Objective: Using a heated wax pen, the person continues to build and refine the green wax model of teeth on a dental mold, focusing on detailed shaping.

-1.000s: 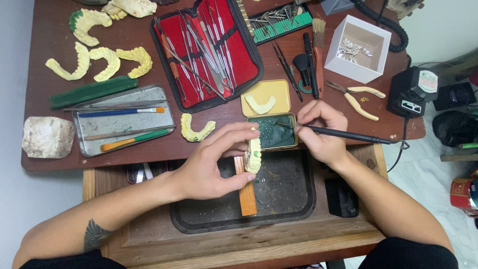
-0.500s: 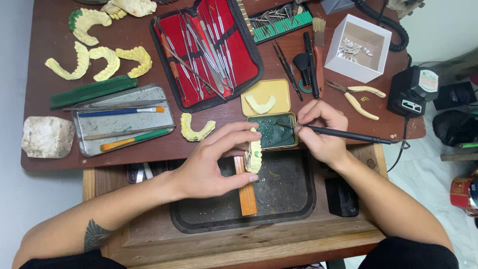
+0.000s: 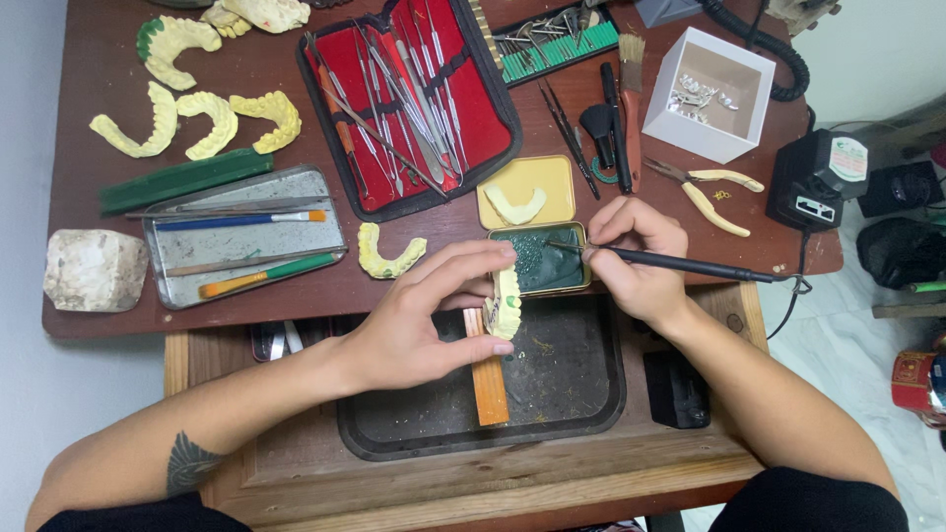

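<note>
View: single head camera, no second view to share with
Facing: straight down onto the desk
Nearness: close, forearms fill the lower frame

Pale-yellow dental cast held upright; black tool lies level.

The dark wooden table bears yellow dental casts, a red instrument case (open), a metal tray.
</note>
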